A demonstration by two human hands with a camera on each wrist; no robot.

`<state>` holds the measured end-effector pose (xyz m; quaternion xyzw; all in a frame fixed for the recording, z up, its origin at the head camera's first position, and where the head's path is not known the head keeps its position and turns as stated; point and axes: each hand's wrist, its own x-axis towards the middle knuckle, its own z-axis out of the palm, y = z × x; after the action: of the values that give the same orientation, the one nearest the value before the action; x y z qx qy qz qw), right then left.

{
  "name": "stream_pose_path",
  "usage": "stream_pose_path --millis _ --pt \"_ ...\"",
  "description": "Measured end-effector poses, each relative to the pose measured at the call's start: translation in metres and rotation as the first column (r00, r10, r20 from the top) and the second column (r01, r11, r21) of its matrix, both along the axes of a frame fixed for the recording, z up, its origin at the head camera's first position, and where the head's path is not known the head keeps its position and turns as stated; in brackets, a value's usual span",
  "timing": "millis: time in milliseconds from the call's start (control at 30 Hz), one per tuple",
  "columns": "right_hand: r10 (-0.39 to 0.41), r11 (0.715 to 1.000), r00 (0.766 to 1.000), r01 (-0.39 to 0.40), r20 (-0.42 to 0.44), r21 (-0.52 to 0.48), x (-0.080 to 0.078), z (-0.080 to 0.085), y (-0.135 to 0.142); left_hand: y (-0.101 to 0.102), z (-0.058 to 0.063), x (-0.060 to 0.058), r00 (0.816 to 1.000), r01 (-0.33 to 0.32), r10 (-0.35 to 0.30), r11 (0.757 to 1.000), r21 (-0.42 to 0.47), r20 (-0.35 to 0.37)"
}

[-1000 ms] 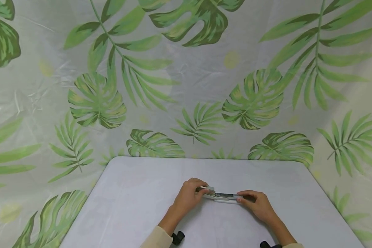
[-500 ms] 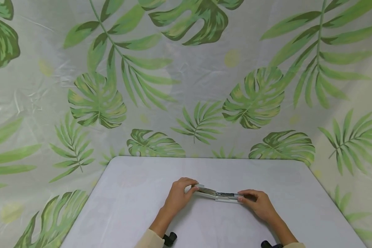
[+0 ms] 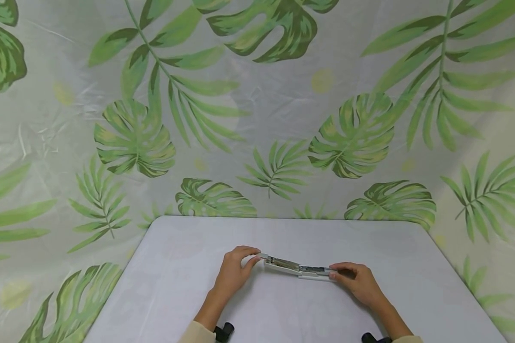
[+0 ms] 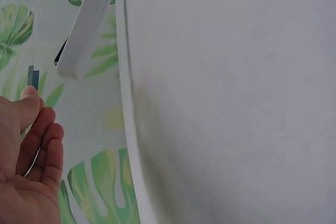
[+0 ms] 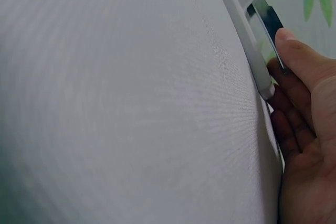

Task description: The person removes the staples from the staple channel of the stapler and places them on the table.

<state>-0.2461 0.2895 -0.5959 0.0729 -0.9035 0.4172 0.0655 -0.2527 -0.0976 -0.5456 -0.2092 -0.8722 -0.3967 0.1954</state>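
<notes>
A white stapler lies spread wide at mid-table, its cover swung back to the left and its metal insides facing up. My left hand is just past the cover's end. Between thumb and fingertips it pinches a short grey strip of staples, apart from the white cover in the left wrist view. At the stapler's other end, my right hand grips the metal magazine. Its thumb presses on top, and the fingers sit beside the end of the white base.
The table has a white cover and rounded far corners. Behind it hangs a leaf-printed sheet. Black camera mounts show at the left wrist and the right wrist.
My left hand has moved left along the stapler's cover with the strip of staples, and more of the cover's inside now shows. The right hand keeps its hold.
</notes>
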Motion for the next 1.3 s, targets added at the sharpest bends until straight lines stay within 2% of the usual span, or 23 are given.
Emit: stream_pose_path --millis 233,400,567,933,1100,1300 --pt "0.007 1.000 1.000 -0.007 0.000 0.000 0.000 -0.001 0.001 -0.013 -0.002 -0.001 0.999 -0.045 0.045 0.999 0.014 -0.015" --pt "0.013 1.000 1.000 -0.014 -0.006 -0.005 0.000 -0.002 0.002 -0.019 -0.001 -0.001 0.998 -0.069 0.069 0.998 0.009 0.000" --pt "0.018 1.000 1.000 -0.018 -0.010 -0.009 -0.001 -0.002 0.002 -0.024 0.000 -0.002 0.998 -0.060 0.060 0.998 0.001 0.020" --pt "0.011 1.000 1.000 -0.011 -0.004 -0.007 0.001 0.000 0.001 -0.039 -0.010 -0.003 0.989 -0.073 0.076 0.997 -0.028 0.130" --pt "0.014 1.000 1.000 -0.014 -0.013 -0.002 0.001 0.001 0.001 -0.042 -0.011 -0.002 0.980 -0.056 0.064 0.997 -0.045 0.186" --pt "0.024 1.000 1.000 -0.024 -0.018 -0.018 0.003 0.003 0.000 -0.047 -0.015 -0.003 0.975 -0.028 0.042 0.997 -0.068 0.216"
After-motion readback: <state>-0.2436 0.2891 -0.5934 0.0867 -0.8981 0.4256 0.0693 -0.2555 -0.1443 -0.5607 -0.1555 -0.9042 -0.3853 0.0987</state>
